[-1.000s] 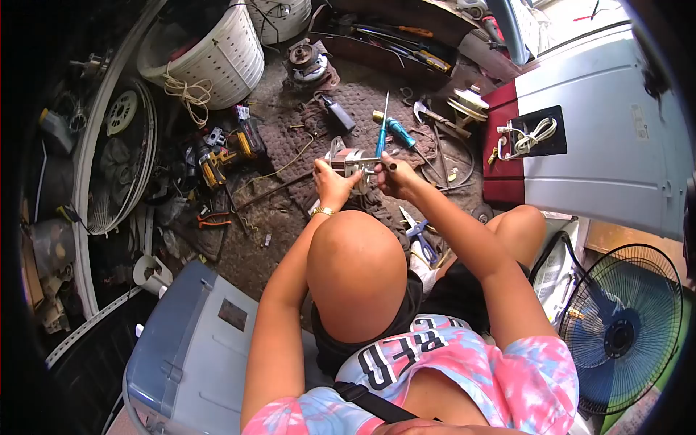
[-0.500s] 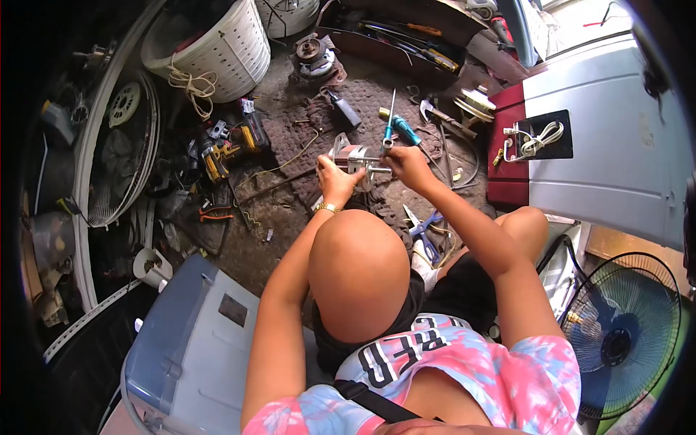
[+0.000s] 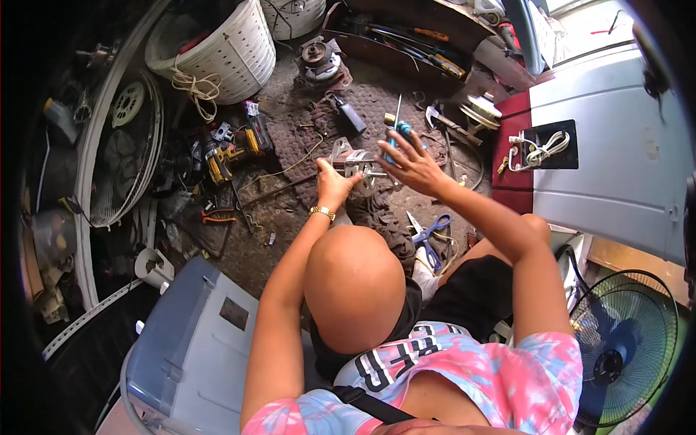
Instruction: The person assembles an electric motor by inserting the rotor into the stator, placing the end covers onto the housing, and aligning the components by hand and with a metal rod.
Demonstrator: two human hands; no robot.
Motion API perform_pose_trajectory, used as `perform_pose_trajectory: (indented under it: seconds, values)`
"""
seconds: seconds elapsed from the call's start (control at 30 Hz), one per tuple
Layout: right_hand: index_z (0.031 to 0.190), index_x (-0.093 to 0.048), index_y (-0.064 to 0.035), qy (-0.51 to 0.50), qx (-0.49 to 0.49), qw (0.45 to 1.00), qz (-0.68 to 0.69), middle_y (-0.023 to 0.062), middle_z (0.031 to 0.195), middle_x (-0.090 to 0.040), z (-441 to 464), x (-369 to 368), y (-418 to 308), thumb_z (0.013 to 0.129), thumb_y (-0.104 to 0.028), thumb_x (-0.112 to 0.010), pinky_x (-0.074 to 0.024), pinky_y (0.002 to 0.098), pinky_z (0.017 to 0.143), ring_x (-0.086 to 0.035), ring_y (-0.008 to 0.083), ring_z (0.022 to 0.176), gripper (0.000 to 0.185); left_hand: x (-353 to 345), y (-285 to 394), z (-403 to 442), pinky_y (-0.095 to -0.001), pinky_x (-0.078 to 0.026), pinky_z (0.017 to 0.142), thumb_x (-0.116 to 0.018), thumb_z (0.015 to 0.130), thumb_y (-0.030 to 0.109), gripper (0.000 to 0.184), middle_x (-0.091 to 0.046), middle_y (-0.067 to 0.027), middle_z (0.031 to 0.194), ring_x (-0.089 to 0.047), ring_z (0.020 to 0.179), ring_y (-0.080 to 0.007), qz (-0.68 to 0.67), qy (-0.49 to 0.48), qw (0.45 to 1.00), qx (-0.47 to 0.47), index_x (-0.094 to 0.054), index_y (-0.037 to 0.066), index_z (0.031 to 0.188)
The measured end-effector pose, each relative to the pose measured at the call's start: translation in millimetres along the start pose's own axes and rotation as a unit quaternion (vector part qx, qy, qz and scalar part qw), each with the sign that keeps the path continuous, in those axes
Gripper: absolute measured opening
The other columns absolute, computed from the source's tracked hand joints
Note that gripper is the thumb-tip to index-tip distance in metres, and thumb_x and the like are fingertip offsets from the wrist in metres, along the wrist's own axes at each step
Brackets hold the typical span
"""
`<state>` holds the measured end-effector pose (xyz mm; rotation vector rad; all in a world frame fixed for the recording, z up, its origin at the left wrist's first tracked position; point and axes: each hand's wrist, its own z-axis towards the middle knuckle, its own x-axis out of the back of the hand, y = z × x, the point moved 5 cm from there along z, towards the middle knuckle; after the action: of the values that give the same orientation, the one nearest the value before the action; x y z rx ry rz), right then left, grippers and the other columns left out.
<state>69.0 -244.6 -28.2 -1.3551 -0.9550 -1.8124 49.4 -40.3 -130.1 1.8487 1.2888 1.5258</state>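
Metal assembly [image 3: 354, 156]: motor-like, with a reddish band, held up over the floor at the centre of the scene, rods pointing right.
Left hand [image 3: 333, 187]: clamped on the assembly's near left side, thumb against the plates. A grip on the solid body, clear of the rods, should keep it steady without bending anything.
Right hand [image 3: 415, 170]: fingers spread apart, with nothing visibly pinched, just right of the rods. Whether it touches the tools below, I cannot tell. Well-parted fingers suit choosing one handle without dragging its neighbour; the slim shaft calls for care.
Teal tools: a screwdriver, its shaft pointing far, and a second teal-handled tool [image 3: 403, 128] close by, both partly behind the fingers.
Mat [image 3: 297, 156]: brown, textured and grimy; a black bottle [image 3: 351, 116] lies on it, beyond the assembly.
Floor, right: a hammer [image 3: 460, 134] farther off; blue-handled scissors [image 3: 423, 236] nearer, open beside the person's foot.
Floor, left: a yellow-and-black drill [image 3: 217, 161], with orange-handled pliers [image 3: 217, 217] nearer.
Far side: a white perforated basket [image 3: 239, 61] on the left, a long tool tray beyond the mat.
Right side: a grey panel [image 3: 605, 174] with a maroon band and coiled white cord [image 3: 545, 148]; a fan [image 3: 612, 355] nearer.
Light: bright from far right, the left edge dark.
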Motion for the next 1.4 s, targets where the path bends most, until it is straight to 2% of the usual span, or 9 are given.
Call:
perform_pose_trajectory:
  seconds: [0.07,0.17,0.4,0.5,0.8,0.93,1.07,1.23,1.4]
  values:
    - [0.146,-0.036,-0.0168,-0.042,0.112,0.993,-0.026,0.0111,0.145,-0.042,13.4,-15.2,-5.6,0.082,-0.033,-0.061,-0.014,0.0561,0.117,-0.025,0.0341,0.143,0.071,-2.5,2.7,-1.3,-0.0464,-0.05,0.083,-0.089,0.057,0.035,0.082,-0.06,-0.027,0.104,-0.06,0.098,-0.0428,0.013,-0.005,1.0,-0.012,-0.035,0.0,0.109]
    - [0.123,-0.053,-0.0133,-0.101,0.209,0.97,0.071,0.0056,0.116,-0.058,30.4,-39.8,-6.3,0.081,-0.03,-0.06,-0.0379,0.0483,0.102,-0.056,0.0273,0.116,0.046,-7.4,6.3,-0.7,-0.0459,-0.05,0.084,-0.089,0.054,0.036,0.085,-0.056,-0.0266,0.107,-0.058,0.101,-0.0422,0.029,0.005,0.999,-0.037,-0.035,0.0,0.109]
    - [0.1,-0.054,-0.0122,-0.024,-0.061,0.961,0.268,0.0104,0.061,-0.06,42.4,-43.2,-5.3,0.086,-0.031,-0.059,-0.045,0.0457,0.049,-0.061,0.0309,0.053,0.024,-6.6,8.9,-0.5,-0.0474,-0.046,0.088,-0.09,0.053,0.039,0.086,-0.055,-0.0267,0.108,-0.056,0.102,-0.0429,0.014,0.023,1.0,-0.014,-0.036,-0.001,0.108]
    - [0.1,-0.053,-0.0095,-0.034,-0.206,0.917,0.34,0.0154,0.059,-0.058,45.7,-49.5,-3.8,0.087,-0.034,-0.058,-0.0454,0.0479,0.051,-0.061,0.0379,0.057,0.028,-5.5,5.9,1.6,-0.0479,-0.045,0.09,-0.09,0.053,0.038,0.087,-0.054,-0.027,0.112,-0.054,0.105,-0.0431,-0.004,-0.012,1.0,0.019,-0.037,-0.001,0.109]
    - [0.074,-0.063,-0.0087,0.069,-0.196,0.916,0.344,0.0098,0.075,-0.065,32.3,-62.5,2.7,0.074,-0.026,-0.061,-0.0502,0.0414,0.062,-0.064,0.0307,0.07,0.018,-14.2,0.0,-10.4,-0.0434,-0.043,0.096,-0.09,0.058,0.038,0.091,-0.051,-0.0248,0.117,-0.052,0.112,-0.0388,0.019,0.038,0.998,-0.049,-0.034,-0.003,0.118]
    - [0.076,-0.061,-0.0079,0.092,-0.213,0.923,0.306,0.0054,0.078,-0.06,8.3,-72.3,17.7,0.075,-0.022,-0.059,-0.0356,0.0413,0.083,-0.054,0.0269,0.081,0.014,-27.5,-4.1,-19.9,-0.0414,-0.035,0.103,-0.082,0.07,0.043,0.093,-0.044,-0.0224,0.122,-0.045,0.118,-0.0349,-0.045,-0.019,0.993,-0.105,-0.029,-0.005,0.129]
    - [0.08,-0.062,-0.0046,0.087,-0.227,0.904,0.353,0.0111,0.088,-0.056,-12.7,-89.6,23.9,0.08,-0.021,-0.056,-0.0354,0.043,0.084,-0.051,0.0316,0.09,0.017,-3.6,-20.0,-6.0,-0.0377,-0.039,0.1,-0.075,0.079,0.031,0.048,-0.054,-0.0135,0.111,-0.051,0.109,-0.0296,-0.284,-0.047,0.954,-0.084,-0.055,0.002,0.111]
    - [0.079,-0.06,-0.0023,0.104,-0.219,0.887,0.393,0.0114,0.082,-0.055,-9.5,-93.1,31.4,0.078,-0.021,-0.054,-0.035,0.0421,0.08,-0.049,0.0313,0.084,0.02,123.8,-162.0,33.2,-0.0494,-0.04,0.088,-0.072,0.079,0.027,0.045,-0.054,-0.0188,0.109,-0.05,0.104,-0.0377,0.133,0.442,0.886,0.049,-0.052,0.002,0.11]
    - [0.072,-0.055,-0.0032,0.084,-0.217,0.879,0.417,0.0108,0.076,-0.05,-10.6,-96.7,39.4,0.079,-0.023,-0.052,-0.0342,0.041,0.076,-0.046,0.0306,0.078,0.021,170.6,-222.6,39.9,-0.0517,-0.045,0.089,-0.068,0.083,0.027,0.039,-0.056,-0.022,0.112,-0.053,0.107,-0.0431,0.24,0.347,0.882,0.212,-0.055,0.002,0.109]
